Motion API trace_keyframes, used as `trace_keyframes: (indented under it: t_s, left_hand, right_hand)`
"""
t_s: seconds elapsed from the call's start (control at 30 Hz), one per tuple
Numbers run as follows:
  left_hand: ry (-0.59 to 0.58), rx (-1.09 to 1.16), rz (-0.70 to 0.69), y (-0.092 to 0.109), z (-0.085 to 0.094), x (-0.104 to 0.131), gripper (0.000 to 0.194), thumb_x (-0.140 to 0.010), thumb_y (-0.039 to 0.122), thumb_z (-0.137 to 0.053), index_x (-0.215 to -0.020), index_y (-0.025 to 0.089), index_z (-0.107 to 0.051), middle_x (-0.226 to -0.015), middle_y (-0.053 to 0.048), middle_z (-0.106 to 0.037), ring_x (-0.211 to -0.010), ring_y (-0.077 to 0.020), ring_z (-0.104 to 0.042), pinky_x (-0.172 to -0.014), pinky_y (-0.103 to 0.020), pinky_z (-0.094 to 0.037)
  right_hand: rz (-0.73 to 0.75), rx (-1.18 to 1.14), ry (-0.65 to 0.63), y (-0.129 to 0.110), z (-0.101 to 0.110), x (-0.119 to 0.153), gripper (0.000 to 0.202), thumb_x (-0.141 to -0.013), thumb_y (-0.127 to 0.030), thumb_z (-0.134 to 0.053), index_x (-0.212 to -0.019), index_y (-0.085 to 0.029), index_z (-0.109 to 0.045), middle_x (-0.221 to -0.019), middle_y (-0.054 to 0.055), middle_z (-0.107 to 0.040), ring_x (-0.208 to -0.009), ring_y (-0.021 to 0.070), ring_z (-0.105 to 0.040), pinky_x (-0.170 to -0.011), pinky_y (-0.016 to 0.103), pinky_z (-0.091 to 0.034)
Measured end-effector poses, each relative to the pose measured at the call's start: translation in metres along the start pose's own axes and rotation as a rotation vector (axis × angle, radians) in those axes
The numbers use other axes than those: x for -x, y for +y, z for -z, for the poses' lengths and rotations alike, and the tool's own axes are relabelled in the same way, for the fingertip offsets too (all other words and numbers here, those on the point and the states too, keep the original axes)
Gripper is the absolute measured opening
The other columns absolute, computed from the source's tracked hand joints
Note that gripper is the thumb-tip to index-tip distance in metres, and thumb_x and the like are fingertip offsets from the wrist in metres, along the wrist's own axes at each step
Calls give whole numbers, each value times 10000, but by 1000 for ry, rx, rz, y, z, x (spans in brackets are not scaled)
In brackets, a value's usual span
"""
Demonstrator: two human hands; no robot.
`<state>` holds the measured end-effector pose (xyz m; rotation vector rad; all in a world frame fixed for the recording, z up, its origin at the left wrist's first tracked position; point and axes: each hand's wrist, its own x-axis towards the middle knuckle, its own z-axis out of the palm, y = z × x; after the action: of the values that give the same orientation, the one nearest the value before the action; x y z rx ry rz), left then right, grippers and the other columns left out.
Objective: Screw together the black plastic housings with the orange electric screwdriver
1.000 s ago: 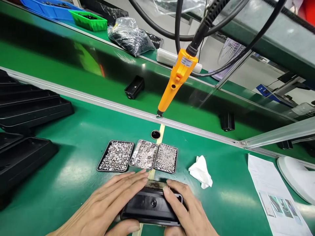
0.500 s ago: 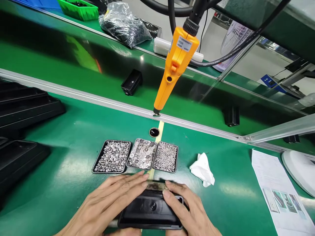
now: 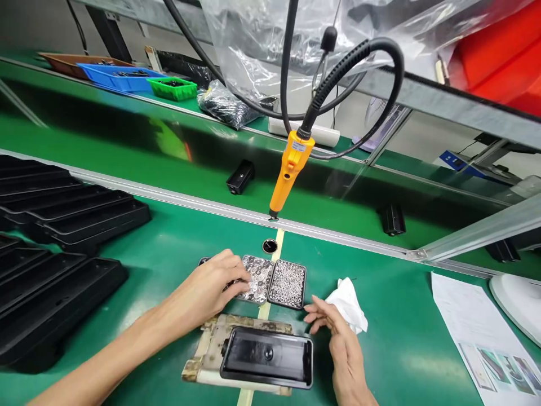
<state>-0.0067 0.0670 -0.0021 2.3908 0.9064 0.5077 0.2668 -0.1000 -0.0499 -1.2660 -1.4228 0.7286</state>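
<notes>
A black rectangular plastic part (image 3: 267, 358) lies flat on a worn, stained pad (image 3: 207, 352) near the table's front edge. Neither hand touches it. My left hand (image 3: 213, 287) reaches over the small metal trays, fingers curled down into the left and middle tray (image 3: 257, 276) of silver washers; whether it has pinched any is hidden. My right hand (image 3: 332, 330) hovers just right of the part, fingers loosely apart, holding nothing, close to a crumpled white cloth (image 3: 349, 301). The right tray (image 3: 288, 283) of small silver pieces is uncovered.
An orange electric screwdriver (image 3: 287, 177) hangs on a black cable above a round hole (image 3: 269, 246) by the metal rail (image 3: 190, 197). Stacks of black trays (image 3: 63, 248) fill the left. A printed sheet (image 3: 486, 338) and a white object (image 3: 518, 301) lie right. Bins sit far back.
Both hands have left the black part. My left hand moved forward onto the washer trays, my right hand moved off to the right. The camera pulled back, showing the pad.
</notes>
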Motion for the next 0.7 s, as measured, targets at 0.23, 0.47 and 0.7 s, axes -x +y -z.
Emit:
trace_keyframes:
  t_s: [0.23, 0.47, 0.7]
  left_hand:
    - [-46, 30, 48, -9, -16, -14, 314, -1020, 355, -537, -830, 215, -745, -841, -60, -638, -892, -254, -487, -790, -362, -383]
    - [11, 225, 190, -10, -14, -7, 337, -1014, 516, -539, -933, 286, -772, -929, -15, -689, -971, -243, -544, -879, -369, -406]
    - [81, 347, 334, -5, -13, -5, 349, -940, 596, -620, -926, 289, -786, -970, 3, -712, -933, -230, -572, -831, -352, -409]
  right_hand:
    - [-89, -35, -39, 3, -1, -2, 377, -1108, -416, -408, -1394, -255, -593, -1136, 84, -637, -904, 182, -621, -827, 308, -507]
    - [-187, -53, -3, 4, -3, -6, 329, -1096, -447, -472, -1326, -286, -645, -1066, 46, -655, -848, 146, -612, -823, 257, -487]
    - [-268, -34, -15, 7, -4, -7, 332, -1076, -494, -512, -1278, -285, -675, -1075, 37, -668, -840, 138, -608, -734, 230, -483]
